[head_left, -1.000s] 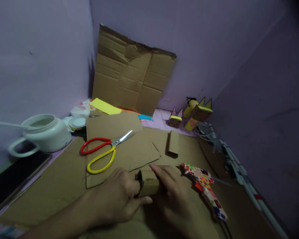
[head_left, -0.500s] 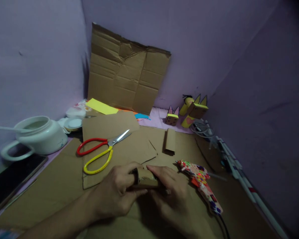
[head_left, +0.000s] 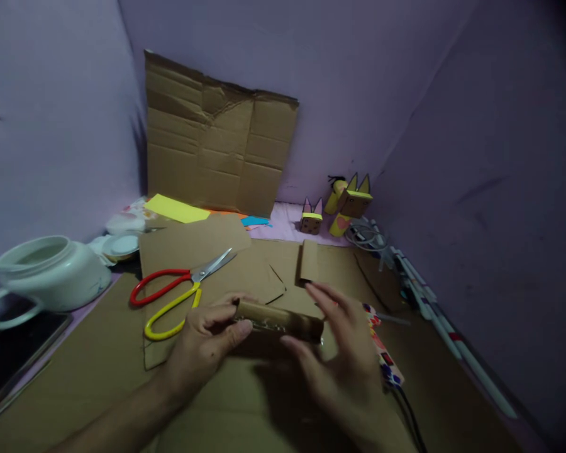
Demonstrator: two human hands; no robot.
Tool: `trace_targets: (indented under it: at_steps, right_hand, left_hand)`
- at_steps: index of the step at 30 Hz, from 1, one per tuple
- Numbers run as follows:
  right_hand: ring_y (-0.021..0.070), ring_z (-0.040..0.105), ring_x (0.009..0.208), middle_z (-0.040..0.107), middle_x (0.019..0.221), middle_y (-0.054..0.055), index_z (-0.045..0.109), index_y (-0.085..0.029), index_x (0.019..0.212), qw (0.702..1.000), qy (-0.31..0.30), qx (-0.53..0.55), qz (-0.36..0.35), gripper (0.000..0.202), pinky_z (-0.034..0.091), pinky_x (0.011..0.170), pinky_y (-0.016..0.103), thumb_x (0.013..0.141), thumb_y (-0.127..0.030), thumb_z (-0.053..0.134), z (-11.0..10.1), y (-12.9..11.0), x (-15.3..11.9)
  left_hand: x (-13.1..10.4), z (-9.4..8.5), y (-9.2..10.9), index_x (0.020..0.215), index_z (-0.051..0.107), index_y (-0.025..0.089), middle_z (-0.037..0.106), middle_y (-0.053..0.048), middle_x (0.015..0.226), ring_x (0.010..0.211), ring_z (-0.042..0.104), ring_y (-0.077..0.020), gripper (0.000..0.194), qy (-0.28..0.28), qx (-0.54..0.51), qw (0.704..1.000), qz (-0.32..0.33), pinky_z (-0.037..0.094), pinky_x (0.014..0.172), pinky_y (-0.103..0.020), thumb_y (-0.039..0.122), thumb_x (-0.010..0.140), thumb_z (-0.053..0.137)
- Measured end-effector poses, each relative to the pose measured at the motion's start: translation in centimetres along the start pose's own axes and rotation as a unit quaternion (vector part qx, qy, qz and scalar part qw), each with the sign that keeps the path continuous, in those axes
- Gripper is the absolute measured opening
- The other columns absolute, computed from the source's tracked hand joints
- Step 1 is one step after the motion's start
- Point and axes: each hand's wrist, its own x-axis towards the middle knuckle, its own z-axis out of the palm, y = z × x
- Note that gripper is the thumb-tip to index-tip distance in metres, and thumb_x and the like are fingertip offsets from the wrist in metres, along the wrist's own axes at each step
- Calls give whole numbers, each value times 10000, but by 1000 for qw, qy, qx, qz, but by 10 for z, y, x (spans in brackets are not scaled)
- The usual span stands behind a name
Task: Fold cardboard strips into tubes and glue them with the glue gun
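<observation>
A folded cardboard piece [head_left: 278,321], bent like a small channel, is pinched at its left end by my left hand [head_left: 212,340], thumb on the near side. A shiny streak that looks like glue runs along its edge. My right hand [head_left: 344,358] is around the right end with thumb and fingers spread apart; the thumb tip is at the lower edge, and I cannot tell whether it touches. Behind that hand lies a patterned glue gun [head_left: 390,368], its front part hidden. A second folded cardboard strip [head_left: 309,261] rests just beyond my right fingertips.
Scissors [head_left: 197,277] with red and yellow handles lie on cut cardboard [head_left: 249,264] at left. A white pot [head_left: 56,277] and a phone [head_left: 23,346] are far left. A cardboard sheet [head_left: 217,138] leans on the wall. Small animal-like figures [head_left: 311,220] stand at the back right.
The cardboard piece has been turned so its long side faces me. My right hand has loosened and spread its fingers. The whole view has shifted slightly.
</observation>
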Motion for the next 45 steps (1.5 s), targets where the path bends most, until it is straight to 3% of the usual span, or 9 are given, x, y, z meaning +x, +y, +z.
trace_targets:
  at_steps: [6, 12, 19, 26, 32, 36, 39, 42, 45]
  right_hand:
    - [224, 554, 826, 593, 930, 53, 551, -222, 974, 936, 47, 188, 294, 408, 458, 741, 388, 630, -361, 721, -4, 8, -14]
    - [177, 541, 762, 564, 838, 13, 541, -227, 1018, 903, 135, 256, 317, 473, 452, 704, 323, 600, -319, 743, 5, 9, -19]
    - [199, 620, 803, 653, 993, 63, 455, -250, 1231, 872, 64, 333, 354, 656, 495, 647, 307, 638, -300, 731, 7, 5, -24]
    - [267, 511, 1163, 566, 1269, 47, 560, -284, 1185, 874, 91, 305, 368, 607, 432, 944, 411, 605, -277, 739, 7, 1, -26]
    - [186, 673, 774, 706, 955, 20, 608, -275, 1121, 822, 49, 406, 396, 601, 552, 632, 267, 546, -232, 776, 9, -4, -26]
    - [171, 666, 792, 701, 950, 10, 661, -285, 1016, 871, 84, 319, 364, 476, 544, 649, 246, 558, -193, 752, 6, -2, -25]
    - [155, 647, 742, 690, 824, -3, 685, -279, 845, 933, 92, 218, 270, 209, 530, 621, 236, 658, -185, 683, 0, 3, -28]
    - [153, 618, 708, 641, 744, 2, 672, -274, 787, 976, -8, 155, 151, 156, 516, 603, 252, 765, -157, 572, -7, 12, -37]
    - [215, 590, 1019, 631, 1059, 65, 634, -276, 981, 987, -91, 80, 104, 289, 512, 819, 397, 807, -118, 466, -16, 25, -50]
  left_hand:
    - [1, 3, 0, 608, 651, 165, 632, -46, 745, 745, 587, -194, 261, 56, -4, 998, -19, 473, 638, -272, 356, 779, 602]
    - [-3, 7, -17, 667, 642, 171, 570, -9, 654, 647, 534, -146, 293, 80, -53, 993, -61, 442, 589, -237, 428, 801, 598]
    - [-1, 11, -2, 614, 680, 185, 632, -32, 693, 665, 571, -170, 304, 53, -29, 998, 3, 463, 599, -247, 434, 776, 617]
    - [-2, 15, -7, 815, 744, 232, 677, -28, 909, 883, 611, -193, 143, -4, -31, 999, 24, 482, 765, -258, 272, 799, 608]
    - [-6, 16, -14, 861, 722, 220, 643, -44, 1027, 894, 619, -190, 136, -22, -62, 998, -2, 502, 744, -256, 260, 741, 672]
    - [-11, 9, -18, 959, 688, 196, 604, -84, 1137, 993, 596, -234, 233, -14, 1, 1000, 14, 504, 806, -305, 296, 751, 653]
    - [-14, -1, -21, 1013, 646, 221, 570, -73, 1200, 1070, 554, -233, 222, 71, 74, 993, 59, 489, 845, -323, 299, 820, 572]
    - [-14, -5, -21, 1056, 605, 234, 560, -61, 1200, 1096, 527, -226, 230, 88, 164, 976, 116, 466, 880, -349, 274, 839, 541]
    - [-13, 3, -17, 1126, 567, 202, 563, -82, 1199, 1139, 488, -241, 299, 2, 253, 947, 200, 404, 968, -424, 249, 831, 540]
